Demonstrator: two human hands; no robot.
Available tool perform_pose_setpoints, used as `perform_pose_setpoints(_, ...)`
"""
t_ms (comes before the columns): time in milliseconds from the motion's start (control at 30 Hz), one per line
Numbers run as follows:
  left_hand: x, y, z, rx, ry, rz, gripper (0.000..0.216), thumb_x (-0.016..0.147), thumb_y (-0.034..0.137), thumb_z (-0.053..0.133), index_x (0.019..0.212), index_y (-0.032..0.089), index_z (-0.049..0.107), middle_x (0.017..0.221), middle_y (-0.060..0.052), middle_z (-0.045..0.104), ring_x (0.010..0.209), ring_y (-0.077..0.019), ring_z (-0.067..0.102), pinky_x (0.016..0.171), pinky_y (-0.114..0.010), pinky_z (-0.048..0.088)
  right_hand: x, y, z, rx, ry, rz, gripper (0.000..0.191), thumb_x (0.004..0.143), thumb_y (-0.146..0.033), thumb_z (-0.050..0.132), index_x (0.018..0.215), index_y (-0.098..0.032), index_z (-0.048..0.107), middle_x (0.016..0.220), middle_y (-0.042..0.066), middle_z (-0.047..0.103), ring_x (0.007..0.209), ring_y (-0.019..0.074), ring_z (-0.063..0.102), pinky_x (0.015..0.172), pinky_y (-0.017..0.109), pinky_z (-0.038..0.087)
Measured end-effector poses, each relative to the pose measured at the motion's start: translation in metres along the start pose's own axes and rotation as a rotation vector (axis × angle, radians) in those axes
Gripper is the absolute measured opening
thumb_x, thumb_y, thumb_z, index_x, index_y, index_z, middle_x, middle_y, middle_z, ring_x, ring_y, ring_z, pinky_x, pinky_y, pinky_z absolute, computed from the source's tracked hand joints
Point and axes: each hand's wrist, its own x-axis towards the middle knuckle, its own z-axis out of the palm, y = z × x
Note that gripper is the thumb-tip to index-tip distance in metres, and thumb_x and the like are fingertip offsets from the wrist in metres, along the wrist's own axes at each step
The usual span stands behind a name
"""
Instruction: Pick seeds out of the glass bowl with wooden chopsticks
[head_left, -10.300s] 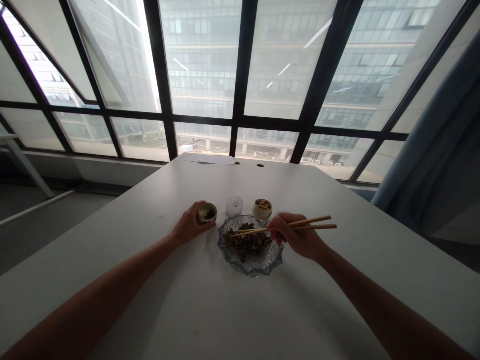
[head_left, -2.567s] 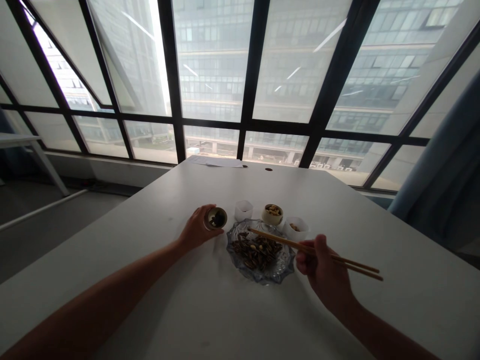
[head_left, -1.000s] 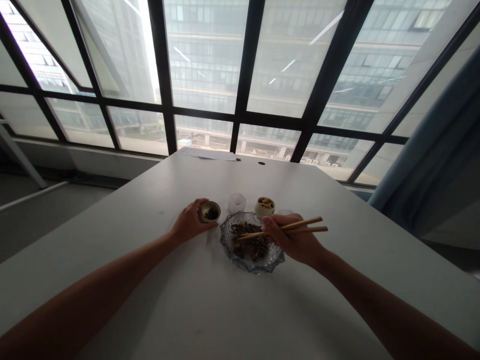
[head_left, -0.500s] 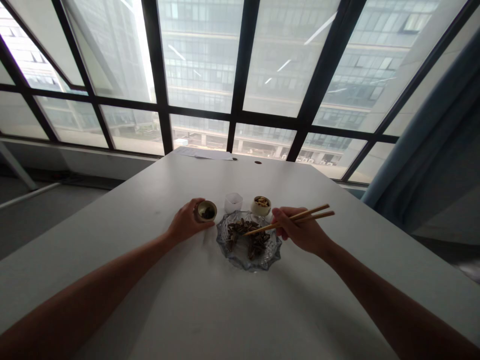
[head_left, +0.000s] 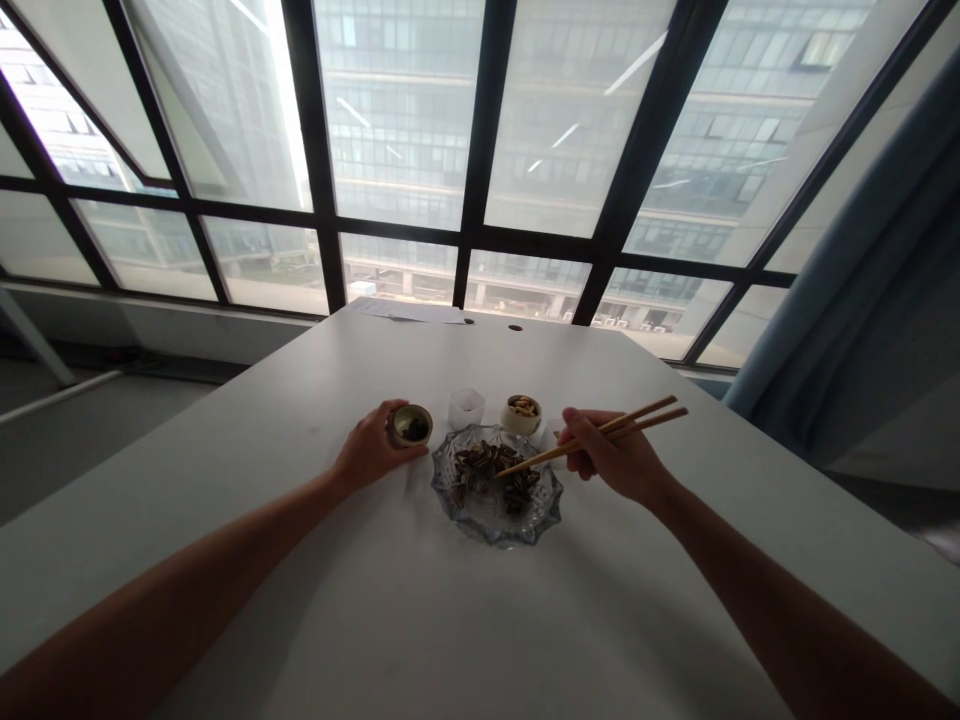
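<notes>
My left hand (head_left: 373, 440) is closed round a small cup (head_left: 412, 426) with a few dark bits inside, tilted toward me. In my right hand (head_left: 611, 452) is a pair of wooden chopsticks (head_left: 634, 419); their tips reach into the scalloped glass plate (head_left: 466, 522). Striped sunflower seeds (head_left: 487, 460) lie heaped on that plate. Whether the tips pinch a seed is too small to tell. Behind the plate stand a white cup (head_left: 466, 408) and a pale bowl (head_left: 521, 414) of yellowish-brown pieces. Another white cup (head_left: 556, 432) is partly hidden by my right hand.
Everything stands on a white table (head_left: 390, 620). At its far end lie papers (head_left: 409, 312) and a dark round spot (head_left: 515, 328). Black-framed windows rise beyond, with a blue curtain (head_left: 840, 250) on the right.
My right hand has moved a little to the right with the chopsticks, and their tips have shifted right over the seeds. My left hand and its cup stay nearly in place.
</notes>
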Motion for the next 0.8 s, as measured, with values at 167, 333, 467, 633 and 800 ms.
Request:
perform_pose_setpoints(167, 0.001, -0.001, 0.000, 0.001, -0.001, -0.032, 0.074, 0.062, 0.056, 0.080, 0.123, 0.021, 0.056, 0.109, -0.009, 0.073, 0.098, -0.0274, 0.070, 0.085, -0.038, 0.056, -0.005, -0.004, -0.014, -0.140, -0.017, -0.163, 0.061, 0.090, -0.070, 0.051, 0.064, -0.016, 0.066, 0.048, 0.004, 0.061, 0.039, 0.0120, 0.055, 0.039, 0.022, 0.042)
perform_pose_setpoints(333, 0.001, 0.000, 0.000, -0.013, -0.008, -0.070, 0.074, 0.063, 0.057, 0.079, 0.123, 0.021, 0.055, 0.107, -0.008, 0.074, 0.097, -0.0272, 0.071, 0.085, -0.039, 0.056, -0.007, -0.004, -0.008, -0.269, -0.171, -0.236, 0.058, 0.095, -0.063, 0.046, 0.064, -0.017, 0.062, 0.052, 0.004, 0.063, 0.043, 0.0135, 0.058, 0.043, 0.024, 0.045)
perform_pose_setpoints(467, 0.002, 0.001, -0.001, -0.031, -0.014, -0.087, 0.074, 0.063, 0.058, 0.078, 0.123, 0.021, 0.055, 0.106, -0.009, 0.074, 0.096, -0.0274, 0.071, 0.086, -0.039, 0.056, -0.006, 0.000, -0.004, -0.281, -0.195, -0.232, 0.056, 0.097, -0.061, 0.044, 0.065, -0.018, 0.060, 0.053, 0.004, 0.063, 0.044, 0.0139, 0.059, 0.044, 0.024, 0.046)
perform_pose_setpoints(633, 0.002, 0.000, 0.000, -0.051, -0.020, -0.104, 0.076, 0.063, 0.059, 0.078, 0.124, 0.021, 0.055, 0.107, -0.009, 0.074, 0.096, -0.0274, 0.071, 0.085, -0.039, 0.057, -0.004, 0.003, -0.009, -0.252, -0.166, -0.220, 0.056, 0.097, -0.061, 0.045, 0.064, -0.018, 0.061, 0.052, 0.004, 0.063, 0.042, 0.0128, 0.057, 0.042, 0.023, 0.045)
perform_pose_setpoints(800, 0.002, 0.000, 0.000, -0.058, -0.018, -0.104, 0.075, 0.063, 0.060, 0.078, 0.123, 0.021, 0.055, 0.107, -0.009, 0.074, 0.095, -0.0272, 0.071, 0.086, -0.039, 0.057, -0.004, 0.003, -0.012, -0.215, -0.138, -0.226, 0.056, 0.095, -0.062, 0.048, 0.065, -0.017, 0.063, 0.053, 0.005, 0.064, 0.043, 0.0132, 0.058, 0.042, 0.023, 0.046)
